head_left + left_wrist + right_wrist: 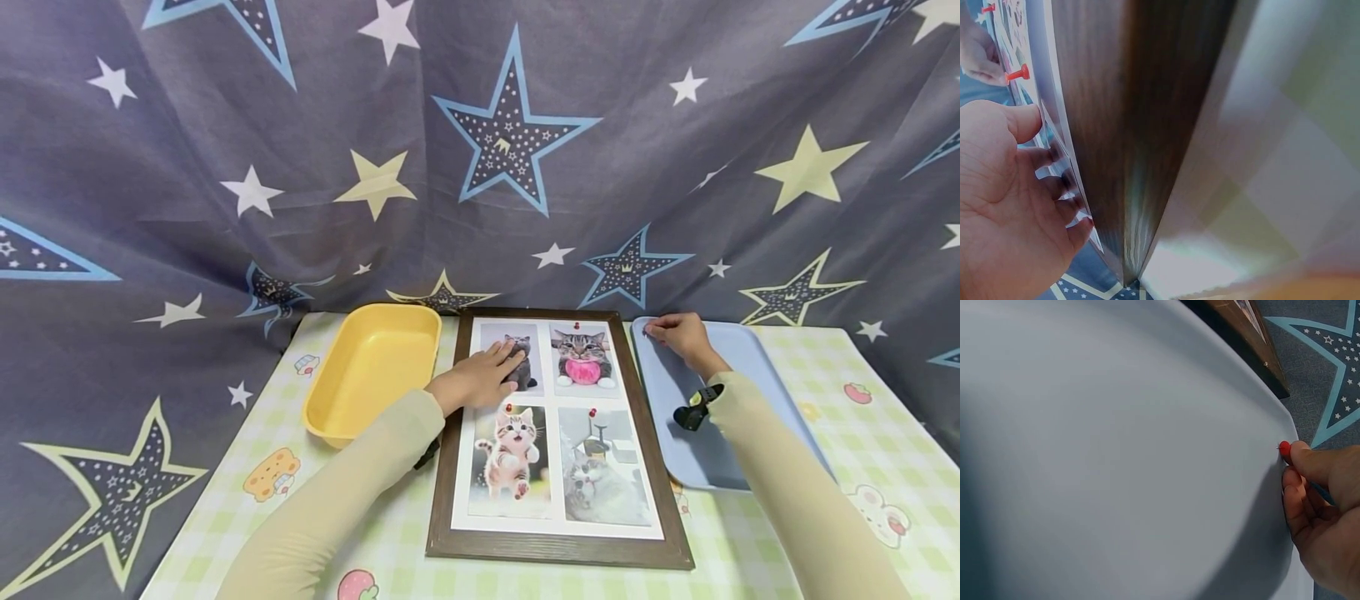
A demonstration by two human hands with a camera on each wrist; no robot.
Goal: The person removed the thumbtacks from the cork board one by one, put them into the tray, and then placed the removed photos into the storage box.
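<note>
My left hand (476, 379) rests with its fingers spread over the grey cat photo (531, 350) at the upper left of a dark wooden frame (562, 546). In the left wrist view its fingertips (1082, 231) touch the white board inside the frame edge. Between thumb and fingers, my right hand (681, 337) pinches a red push pin (1284, 449) over the far left corner of the blue tray (720, 458). Red push pins sit at the top of the tabby photo (583, 371), the kitten photo (513, 467) and the white cat photo (606, 483).
Left of the frame stands a yellow basin (375, 358). Everything lies on a green-and-white checked tablecloth (450, 583). A dark curtain with stars (517, 250) hangs right behind the table's far edge.
</note>
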